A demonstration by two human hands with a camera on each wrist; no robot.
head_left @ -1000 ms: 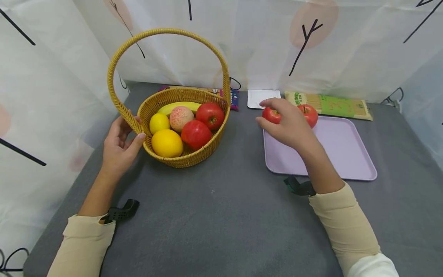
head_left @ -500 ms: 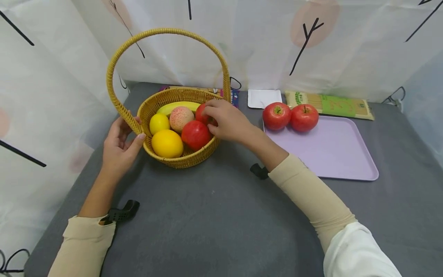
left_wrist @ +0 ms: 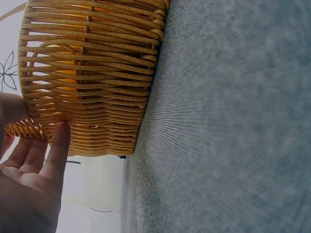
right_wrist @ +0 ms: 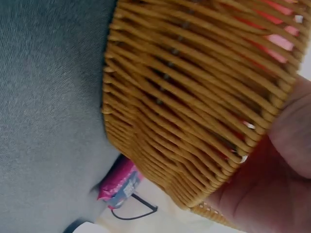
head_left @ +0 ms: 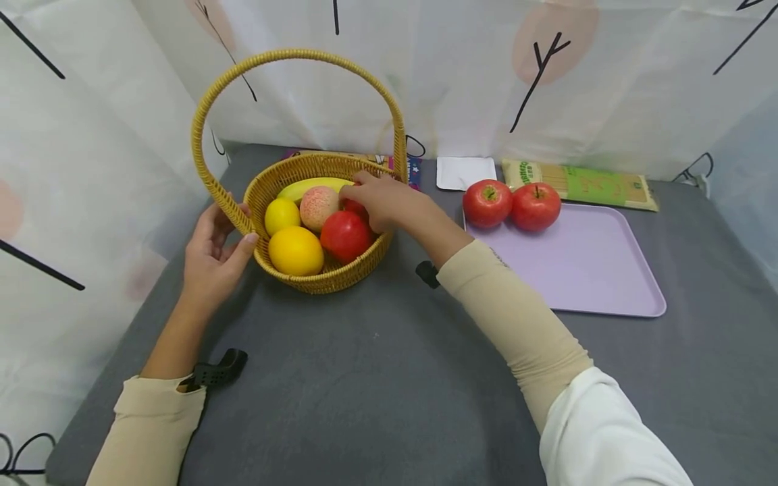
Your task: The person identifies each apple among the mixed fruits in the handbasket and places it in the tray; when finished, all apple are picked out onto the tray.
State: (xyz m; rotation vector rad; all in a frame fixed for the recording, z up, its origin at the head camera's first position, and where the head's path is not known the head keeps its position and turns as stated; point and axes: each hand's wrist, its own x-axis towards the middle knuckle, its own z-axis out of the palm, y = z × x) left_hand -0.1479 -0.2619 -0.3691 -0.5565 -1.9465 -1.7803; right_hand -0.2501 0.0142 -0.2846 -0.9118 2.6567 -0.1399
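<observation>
A yellow wicker basket (head_left: 328, 283) with a tall hoop handle stands at the left of the table. My left hand (head_left: 213, 256) grips it where the handle meets the rim, and the left wrist view shows the fingers against the weave (left_wrist: 92, 92). Reaching over the right rim, my right hand (head_left: 392, 202) holds a red apple (head_left: 355, 207), mostly hidden under the fingers. A second red fruit (head_left: 346, 236) lies in front of it. Beside these in the basket are a peach (head_left: 319, 208), a banana (head_left: 310, 187), a lemon (head_left: 282, 216) and a rounder yellow fruit (head_left: 296, 251).
On the right, a lilac tray (head_left: 595, 270) carries two red apples (head_left: 535, 206) at its back left corner. Behind it lie a noodle-like green packet (head_left: 583, 185) and a white square (head_left: 465, 173). A purple packet (right_wrist: 120, 183) is behind the basket. Patterned cloth (head_left: 474, 81) hangs at the back.
My right hand has moved left from above the tray's apples to the basket, then farther over the apple at its back right. The left hand has stayed on the basket.
</observation>
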